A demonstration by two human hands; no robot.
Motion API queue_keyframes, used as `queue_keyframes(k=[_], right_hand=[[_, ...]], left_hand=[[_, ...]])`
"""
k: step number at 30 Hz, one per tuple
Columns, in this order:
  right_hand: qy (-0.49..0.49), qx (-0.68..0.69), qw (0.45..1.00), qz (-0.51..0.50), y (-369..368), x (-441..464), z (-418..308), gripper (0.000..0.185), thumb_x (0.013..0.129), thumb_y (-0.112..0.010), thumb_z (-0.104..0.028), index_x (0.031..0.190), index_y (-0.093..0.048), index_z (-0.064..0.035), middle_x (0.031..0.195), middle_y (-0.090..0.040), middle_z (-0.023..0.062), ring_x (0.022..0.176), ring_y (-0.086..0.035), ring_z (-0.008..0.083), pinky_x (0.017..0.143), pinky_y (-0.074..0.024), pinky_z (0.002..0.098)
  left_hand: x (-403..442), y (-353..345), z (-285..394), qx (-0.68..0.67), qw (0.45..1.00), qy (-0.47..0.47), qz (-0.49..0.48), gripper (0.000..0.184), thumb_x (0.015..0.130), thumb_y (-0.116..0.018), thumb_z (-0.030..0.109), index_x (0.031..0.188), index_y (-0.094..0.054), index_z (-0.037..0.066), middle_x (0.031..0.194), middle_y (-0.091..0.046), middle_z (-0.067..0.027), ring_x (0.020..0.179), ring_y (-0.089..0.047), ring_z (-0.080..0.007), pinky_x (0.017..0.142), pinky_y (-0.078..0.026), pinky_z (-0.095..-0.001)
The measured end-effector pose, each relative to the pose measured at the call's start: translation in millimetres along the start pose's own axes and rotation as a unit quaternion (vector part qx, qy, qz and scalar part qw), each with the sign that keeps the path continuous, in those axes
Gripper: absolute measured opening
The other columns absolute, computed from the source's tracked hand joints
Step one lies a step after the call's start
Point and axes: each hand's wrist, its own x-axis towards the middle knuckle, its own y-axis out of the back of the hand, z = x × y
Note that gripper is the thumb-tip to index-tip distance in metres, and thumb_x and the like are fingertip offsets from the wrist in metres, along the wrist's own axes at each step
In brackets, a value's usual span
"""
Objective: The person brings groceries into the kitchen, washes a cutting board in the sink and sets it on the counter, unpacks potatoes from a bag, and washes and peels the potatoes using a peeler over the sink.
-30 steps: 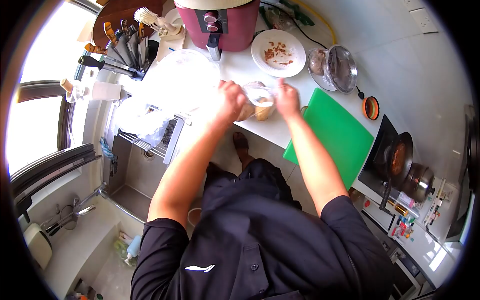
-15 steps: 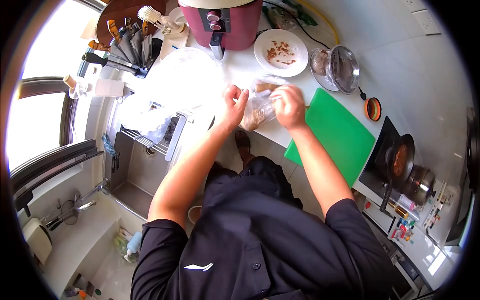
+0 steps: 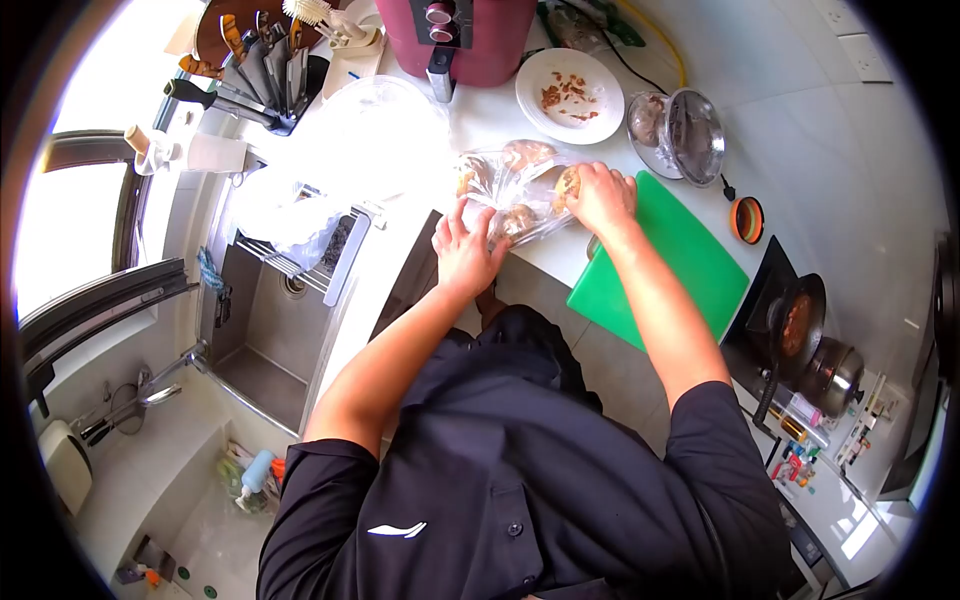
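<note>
A clear plastic bag [image 3: 510, 192] with several brown, roundish pieces inside lies spread at the counter's front edge. My left hand [image 3: 465, 245] is at its lower left side, fingers apart and fingertips touching or just over the plastic. At the bag's right side, my right hand [image 3: 603, 200] has its fingers closed around a brown piece [image 3: 567, 188]; whether plastic lies between them cannot be made out. A green cutting board [image 3: 665, 265] is just right of my right hand and juts past the counter edge.
Behind the bag stand a maroon appliance [image 3: 490, 45] and a white plate [image 3: 607, 98] with brown scraps. A knife block [image 3: 290, 115] is at the upper left, the sink [image 3: 262, 340] at the left. On the right are a glass bowl [image 3: 697, 140] and a pan [image 3: 800, 318] on the hob.
The bag has gone from bunched between my hands to spread flat on the counter. My left hand has moved down and opened; my right hand has shifted slightly right and closed on a brown piece.
</note>
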Motion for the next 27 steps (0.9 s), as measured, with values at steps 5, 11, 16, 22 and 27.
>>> queue_keyframes(k=[5, 11, 16, 22, 27], right_hand=[[-0.015, -0.049, 0.995, -0.081, 9.6, 12.4, -13.9, 0.062, 0.075, -0.084, -0.04, 0.128, -0.063, -0.0141, 0.122, -0.066, 0.0098, 0.12, -0.06, 0.03, 0.105, -0.04, 0.0469], [0.058, -0.056, 0.989, -0.125, 10.9, 12.2, -18.2, 0.082, 0.064, -0.093, -0.041, 0.133, -0.059, -0.0139, 0.133, -0.06, 0.0093, 0.128, -0.052, 0.0307, 0.106, -0.0364, 0.046], [0.119, -0.029, 0.986, -0.11, 12.5, -10.0, -19.2, 0.086, 0.059, -0.094, -0.044, 0.131, -0.06, -0.0103, 0.135, -0.061, 0.0115, 0.126, -0.053, 0.0296, 0.105, -0.0356, 0.046], [0.067, 0.001, 0.991, -0.12, 18.4, -25.2, -19.4, 0.081, 0.059, -0.095, -0.043, 0.125, -0.062, -0.009, 0.132, -0.064, 0.0102, 0.128, -0.054, 0.0283, 0.106, -0.0364, 0.0455], [0.181, 0.074, 0.97, 0.142, 0.1, -51.8, -6.6, 0.077, 0.064, -0.095, -0.037, 0.128, -0.062, -0.0108, 0.121, -0.067, 0.0092, 0.114, -0.061, 0.03, 0.108, -0.037, 0.0464]], left_hand=[[-2.1, -10.1, 6.8, 0.014, 0.999, -0.014, -0.037, 0.074, 0.081, -0.082, 0.04, 0.145, -0.05, 0.024, 0.158, -0.028, -0.0159, 0.144, -0.029, -0.0438, 0.114, -0.03, -0.0594], [12.5, -16.3, 2.7, 0.008, 0.999, 0.006, -0.03, 0.07, 0.084, -0.079, 0.038, 0.146, -0.049, 0.025, 0.153, -0.038, -0.0131, 0.144, -0.031, -0.0417, 0.114, -0.03, -0.0575], [19.4, -16.3, -2.3, 0.001, 1.0, 0.005, -0.019, 0.067, 0.083, -0.08, 0.038, 0.143, -0.052, 0.024, 0.151, -0.041, -0.0123, 0.144, -0.032, -0.0403, 0.114, -0.03, -0.0567], [17.8, -18.8, -1.1, -0.009, 1.0, 0.007, -0.022, 0.063, 0.082, -0.081, 0.038, 0.138, -0.057, 0.022, 0.149, -0.043, -0.0124, 0.144, -0.032, -0.0387, 0.114, -0.03, -0.0567], [19.7, -19.2, 3.9, -0.009, 1.0, 0.021, -0.011, 0.064, 0.081, -0.081, 0.039, 0.137, -0.057, 0.02, 0.147, -0.044, -0.0135, 0.143, -0.033, -0.0392, 0.114, -0.031, -0.0566]])
